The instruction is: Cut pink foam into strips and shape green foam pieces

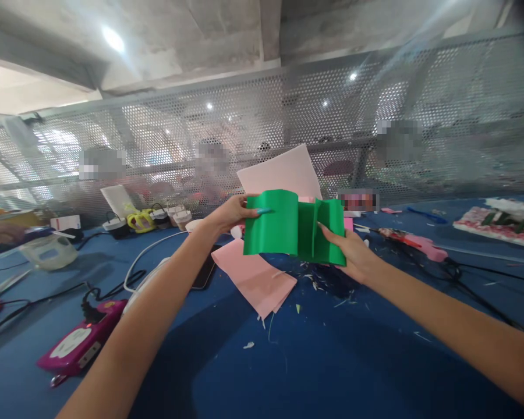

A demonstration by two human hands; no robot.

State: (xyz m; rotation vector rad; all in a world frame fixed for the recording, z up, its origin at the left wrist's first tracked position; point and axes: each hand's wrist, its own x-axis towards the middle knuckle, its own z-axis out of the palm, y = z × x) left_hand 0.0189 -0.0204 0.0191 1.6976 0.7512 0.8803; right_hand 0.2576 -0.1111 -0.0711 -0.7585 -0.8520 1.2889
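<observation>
A folded green paper sheet [288, 224] is held up above the blue table [314, 361], with creases running down it. My left hand [233, 212] grips its upper left edge, thumb over the front. Its lower right part rests in my right hand [353, 253], which pinches it with the fingers behind. Behind the green sheet a pale pink sheet [283, 171] sticks up; who or what holds it is hidden.
A folded pink paper [255, 278] and small paper scraps lie on the table under my hands. A magenta device [81, 343] with cables sits at left, a pink glue gun [413, 241] at right, a phone [205, 270] near my left forearm. A perforated metal screen [441, 116] stands behind, with people beyond it.
</observation>
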